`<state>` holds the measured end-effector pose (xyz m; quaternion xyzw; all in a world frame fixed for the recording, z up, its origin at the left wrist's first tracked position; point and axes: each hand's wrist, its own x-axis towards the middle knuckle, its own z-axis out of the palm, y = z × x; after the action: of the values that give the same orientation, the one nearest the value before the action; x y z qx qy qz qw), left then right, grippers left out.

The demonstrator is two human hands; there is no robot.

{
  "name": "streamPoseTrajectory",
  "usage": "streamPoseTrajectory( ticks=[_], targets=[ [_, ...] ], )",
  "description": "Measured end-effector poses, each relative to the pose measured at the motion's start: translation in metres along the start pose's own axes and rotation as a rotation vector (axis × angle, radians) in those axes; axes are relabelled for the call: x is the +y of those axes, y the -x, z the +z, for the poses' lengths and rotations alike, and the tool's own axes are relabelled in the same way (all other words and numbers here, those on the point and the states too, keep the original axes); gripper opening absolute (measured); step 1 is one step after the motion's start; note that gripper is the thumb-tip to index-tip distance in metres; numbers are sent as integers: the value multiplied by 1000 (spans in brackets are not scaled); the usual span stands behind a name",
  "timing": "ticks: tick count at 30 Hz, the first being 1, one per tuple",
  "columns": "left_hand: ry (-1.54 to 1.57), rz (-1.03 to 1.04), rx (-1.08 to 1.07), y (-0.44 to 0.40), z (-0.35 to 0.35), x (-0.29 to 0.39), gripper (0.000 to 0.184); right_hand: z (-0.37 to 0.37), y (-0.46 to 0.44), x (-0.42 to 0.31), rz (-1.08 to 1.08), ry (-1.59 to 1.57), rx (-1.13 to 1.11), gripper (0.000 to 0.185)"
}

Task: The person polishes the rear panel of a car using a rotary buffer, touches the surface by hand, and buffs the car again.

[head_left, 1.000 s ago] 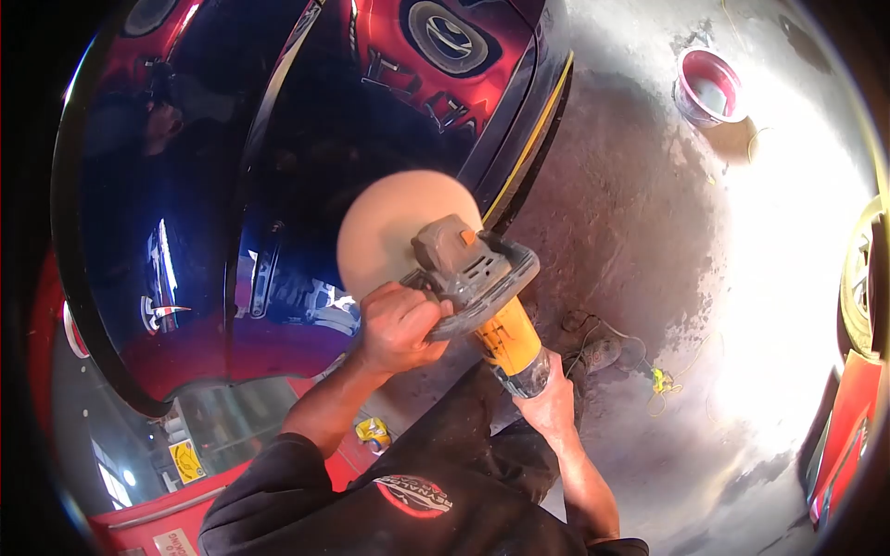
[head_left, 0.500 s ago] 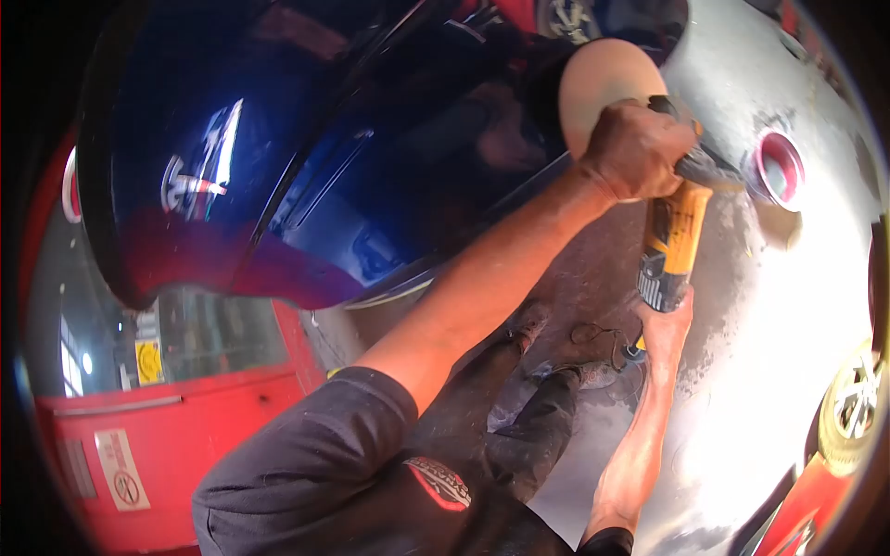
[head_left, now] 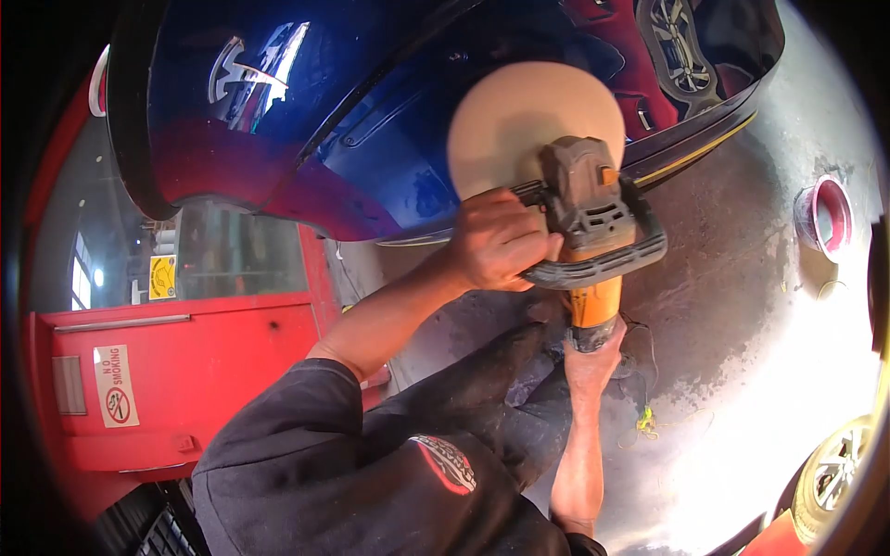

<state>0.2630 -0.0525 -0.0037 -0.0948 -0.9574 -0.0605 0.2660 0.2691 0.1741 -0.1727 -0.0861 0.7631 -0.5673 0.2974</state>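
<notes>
A yellow and black polisher (head_left: 593,222) with a wide, pale orange foam pad (head_left: 528,111) is held in both hands. The pad's face lies against the glossy dark blue car panel (head_left: 371,176), as far as I can tell. My left hand (head_left: 505,239) is closed round the side of the black loop handle (head_left: 603,267) near the tool's head. Lower down, my right hand (head_left: 593,357) grips the rear end of the body, its fingers partly hidden behind it.
A pink-rimmed bucket (head_left: 828,218) stands on the wet-patched floor at right. A cable with a yellow-green piece (head_left: 646,422) lies near my feet. At left is a red door (head_left: 213,371) with a no-smoking sign (head_left: 115,385). A wheel (head_left: 834,477) shows at lower right.
The polisher and both hands have moved left in view, and its pad now shows more over the blue panel. The view has shifted too. Both hands keep their hold.
</notes>
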Motion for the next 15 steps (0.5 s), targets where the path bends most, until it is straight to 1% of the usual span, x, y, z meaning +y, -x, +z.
streamPoseTrajectory(
  ticks=[1,4,5,8,11,13,15],
  targets=[
    [12,-6,-25,10,-8,0,26,2,6,-5,29,-19,-24,80],
    [-59,-43,-37,40,-34,1,32,24,25,-6,-39,-31,-60,78],
    [-46,-52,-46,49,-44,1,33,34,33,-11,36,-80,-65,81],
    [-54,-63,-89,76,-67,-1,33,57,50,-11,46,-91,-84,78],
    [-16,-53,-94,107,-81,-4,29,77,69,0,11,-15,-95,80],
    [-19,-54,-97,131,-93,-2,28,96,86,9,34,32,-104,82],
    [-22,-49,-90,174,-131,-5,28,137,122,9,60,36,-112,84]
  ],
)
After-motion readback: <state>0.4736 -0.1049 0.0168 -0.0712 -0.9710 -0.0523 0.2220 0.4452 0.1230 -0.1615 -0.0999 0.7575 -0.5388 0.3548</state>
